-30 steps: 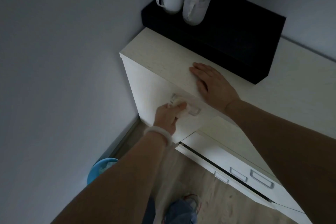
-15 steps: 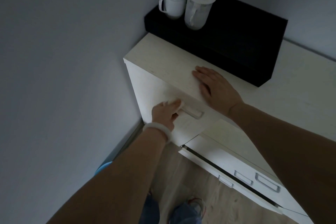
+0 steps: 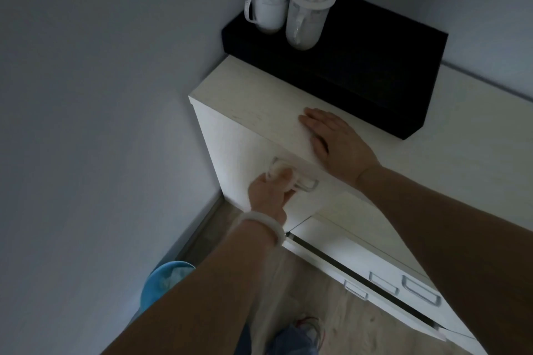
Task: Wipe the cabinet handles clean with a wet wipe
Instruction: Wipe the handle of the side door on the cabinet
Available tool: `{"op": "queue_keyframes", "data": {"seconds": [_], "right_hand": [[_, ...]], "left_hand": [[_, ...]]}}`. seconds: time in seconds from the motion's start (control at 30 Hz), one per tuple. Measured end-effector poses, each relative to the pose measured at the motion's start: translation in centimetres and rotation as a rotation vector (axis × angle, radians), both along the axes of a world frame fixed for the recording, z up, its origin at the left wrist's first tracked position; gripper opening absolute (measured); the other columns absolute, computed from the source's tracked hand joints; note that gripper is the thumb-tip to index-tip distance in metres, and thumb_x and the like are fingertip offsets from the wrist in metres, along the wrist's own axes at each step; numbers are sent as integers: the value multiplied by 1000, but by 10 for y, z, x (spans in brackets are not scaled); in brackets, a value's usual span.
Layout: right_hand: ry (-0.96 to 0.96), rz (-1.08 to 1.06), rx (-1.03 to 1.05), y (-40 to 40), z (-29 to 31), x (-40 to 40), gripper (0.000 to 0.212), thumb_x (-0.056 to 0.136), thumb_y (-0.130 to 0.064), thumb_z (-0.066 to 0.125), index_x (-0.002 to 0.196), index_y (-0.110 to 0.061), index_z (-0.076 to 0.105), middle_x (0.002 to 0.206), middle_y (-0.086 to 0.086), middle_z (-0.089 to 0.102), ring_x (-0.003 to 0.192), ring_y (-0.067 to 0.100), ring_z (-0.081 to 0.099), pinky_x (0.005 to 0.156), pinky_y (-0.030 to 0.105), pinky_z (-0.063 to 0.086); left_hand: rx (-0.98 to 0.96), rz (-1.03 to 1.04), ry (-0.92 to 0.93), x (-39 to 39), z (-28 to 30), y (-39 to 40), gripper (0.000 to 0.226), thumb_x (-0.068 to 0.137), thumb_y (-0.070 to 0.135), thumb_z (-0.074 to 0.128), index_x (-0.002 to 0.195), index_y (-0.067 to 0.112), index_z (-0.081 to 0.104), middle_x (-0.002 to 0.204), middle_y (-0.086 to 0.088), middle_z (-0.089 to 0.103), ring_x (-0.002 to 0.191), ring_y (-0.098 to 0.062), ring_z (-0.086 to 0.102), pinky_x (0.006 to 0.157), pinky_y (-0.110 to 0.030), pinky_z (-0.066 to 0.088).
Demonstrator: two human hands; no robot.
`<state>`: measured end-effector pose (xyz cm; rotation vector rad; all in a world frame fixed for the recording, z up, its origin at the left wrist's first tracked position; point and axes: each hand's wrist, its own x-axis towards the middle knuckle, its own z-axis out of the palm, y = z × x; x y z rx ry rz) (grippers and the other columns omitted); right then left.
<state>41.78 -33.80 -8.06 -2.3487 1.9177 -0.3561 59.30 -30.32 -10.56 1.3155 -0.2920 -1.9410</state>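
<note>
The left grip [image 3: 271,190] pinches the wet wipe [image 3: 278,168] against the cabinet handle [image 3: 297,177], just under the counter's [image 3: 259,104] front edge near its left corner; the right grip [image 3: 336,141] lies released, flat on top. Hard rubbing could tug the drawer open or bunch the wipe, skipping the handle's right end. No legible writing.

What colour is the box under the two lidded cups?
Black, seen clearly in the head view: the box sits on the cabinet top.
</note>
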Motion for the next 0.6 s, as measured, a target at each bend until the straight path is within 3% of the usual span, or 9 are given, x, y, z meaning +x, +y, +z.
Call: {"op": "queue_keyframes", "data": {"seconds": [0.1, 0.3, 0.47, 0.6], "right_hand": [[4, -8, 4, 0, 1, 0, 47, 102, -27, 36, 149, -23, 34, 156, -2, 32, 144, 12, 25, 120, 25, 9], [-7, -5, 14, 0, 1, 0, 48, 103, -28, 34, 150, -24, 33, 156, -2, 31, 144, 12, 25, 120, 26, 9], [-12, -12, 43, 0, 2, -1, 49, 102, -33, 35, 151, -25, 30, 158, -5, 27, 145, 11, 21, 120, 27, 9], [-8, -5, 48, 0, 2, -1, 51, 102, -39, 35, 151, -26, 29, 158, -5, 27, 145, 11, 21, 121, 31, 11]], "left_hand": [[22, -114, -23, -5, 5, 11, 16, 84, -2, 70, 100, 2, 66, 105, -15, 73, 100, -28, 70, 82, -32, 60], [1, 89, -34, 13, 1, -23, 23, 82, -1, 73, 103, -3, 64, 106, -16, 71, 93, -25, 71, 79, -33, 61], [42, -45, 22, -3, 3, 5, 28, 83, 1, 72, 110, -4, 64, 110, -18, 72, 101, -29, 70, 92, -39, 57], [-17, 35, -41, 15, -2, -23, 32, 82, 2, 74, 110, -8, 63, 109, -20, 71, 96, -28, 71, 84, -33, 60]]}}
